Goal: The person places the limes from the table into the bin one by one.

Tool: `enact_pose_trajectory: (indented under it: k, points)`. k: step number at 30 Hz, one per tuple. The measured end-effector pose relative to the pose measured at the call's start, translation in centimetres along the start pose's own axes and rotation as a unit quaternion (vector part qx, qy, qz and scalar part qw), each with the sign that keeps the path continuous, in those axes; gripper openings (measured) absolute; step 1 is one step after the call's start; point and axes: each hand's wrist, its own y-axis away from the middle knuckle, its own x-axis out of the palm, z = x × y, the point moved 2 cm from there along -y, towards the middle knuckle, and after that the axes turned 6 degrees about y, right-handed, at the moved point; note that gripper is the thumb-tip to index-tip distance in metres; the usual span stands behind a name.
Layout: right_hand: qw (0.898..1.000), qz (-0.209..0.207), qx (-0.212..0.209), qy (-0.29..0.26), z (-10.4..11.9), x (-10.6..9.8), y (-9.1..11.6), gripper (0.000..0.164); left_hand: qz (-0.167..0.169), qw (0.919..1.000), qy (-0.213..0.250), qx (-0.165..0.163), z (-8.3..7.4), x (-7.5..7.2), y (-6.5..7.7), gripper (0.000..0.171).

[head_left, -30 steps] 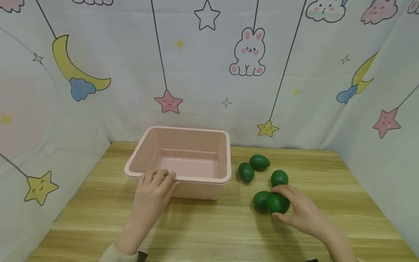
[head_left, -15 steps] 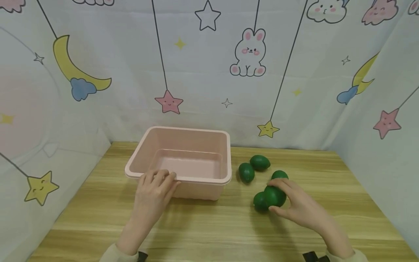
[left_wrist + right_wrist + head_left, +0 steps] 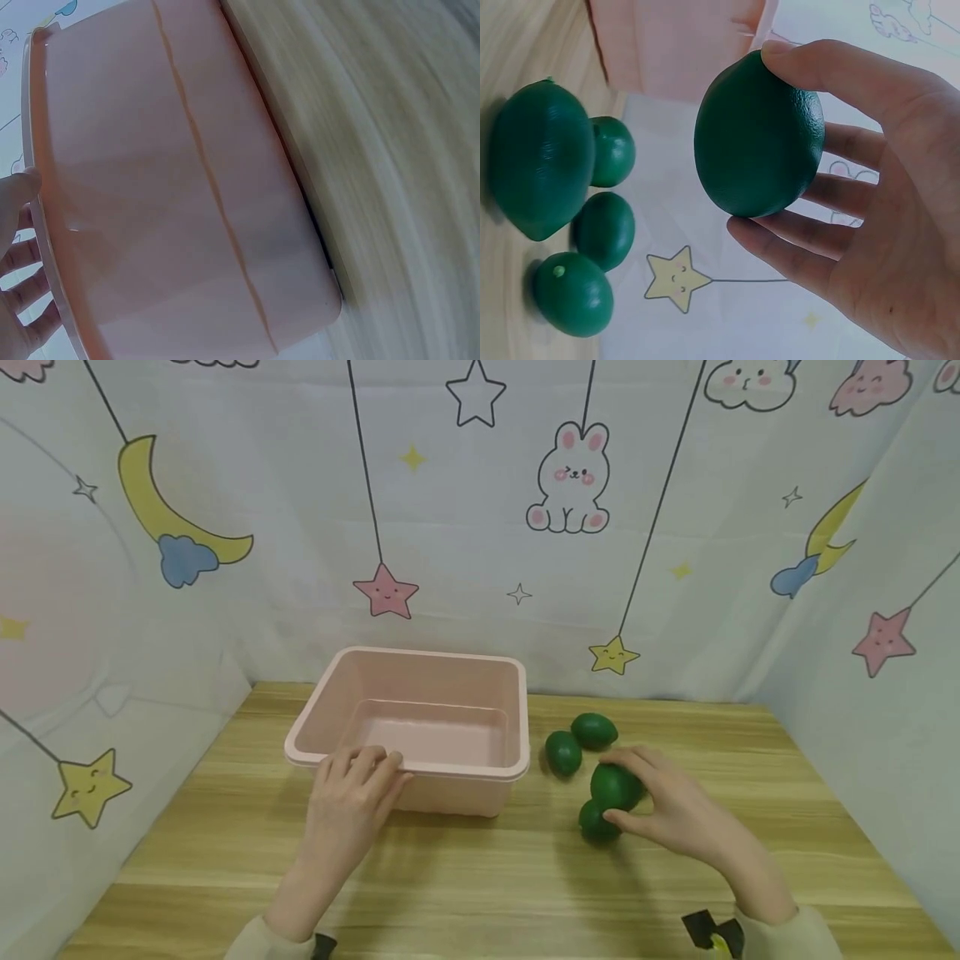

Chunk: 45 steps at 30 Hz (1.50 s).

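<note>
My right hand (image 3: 678, 814) holds a dark green lime (image 3: 613, 787) between thumb and fingertips. In the right wrist view that lime (image 3: 757, 142) is raised off the table, with the thumb on one side and the fingers on the other. One lime (image 3: 598, 823) lies just below it in the head view; another is mostly hidden behind it. My left hand (image 3: 352, 802) grips the near rim of a pink plastic bin (image 3: 453, 795). In the left wrist view the thumb (image 3: 22, 187) lies on the bin's outer side, the fingers curl over the rim.
Two more limes (image 3: 563, 753) lie right of the bin, close together. The bin's inside floor (image 3: 435, 735) is bare. A wood-grain table (image 3: 495, 893) carries everything. Behind and at both sides hangs a white cloth (image 3: 465, 527) printed with stars, moons and a rabbit.
My right hand has lifted the lime and moved it up and left in the head view, away from where it rested beside the others. The left hand stays on the bin rim.
</note>
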Motion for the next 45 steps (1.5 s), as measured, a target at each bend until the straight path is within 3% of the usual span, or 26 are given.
enact_pose_trajectory:
  k: [15,45]
  points:
    - [1.000,0.009,-0.009,-0.003,0.5,-0.9,-1.8,0.060,0.006,1.0000,0.002,0.002,-0.1,0.1,0.0,0.029]
    - [0.999,-0.002,-0.036,0.013,1.9,-1.9,-5.0,0.060,0.002,1.0000,0.001,-0.001,0.0,0.0,0.0,0.030]
